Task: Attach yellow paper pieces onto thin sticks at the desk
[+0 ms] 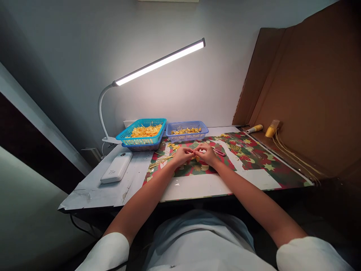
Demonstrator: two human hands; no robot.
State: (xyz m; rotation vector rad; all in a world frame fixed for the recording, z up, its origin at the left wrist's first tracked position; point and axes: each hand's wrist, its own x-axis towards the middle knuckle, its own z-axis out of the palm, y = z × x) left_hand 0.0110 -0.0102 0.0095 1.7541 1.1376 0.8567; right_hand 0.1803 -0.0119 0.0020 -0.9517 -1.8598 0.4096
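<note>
My left hand and my right hand meet fingertip to fingertip over the patterned table covering. Both are closed in a pinch, and what lies between the fingers is too small to make out. Close by the right hand is a pink-handled tool, partly hidden behind it. Beyond the left hand lie loose yellow pieces. Thin golden strands rest to its left. A scatter of small golden bits is on the covering to the right.
A turquoise basket of yellow pieces sits stacked at the back, beside a purple basket of golden pieces. A white power bank lies at left under a lit desk lamp. Cardboard stands at right, near a yellow spool with cords.
</note>
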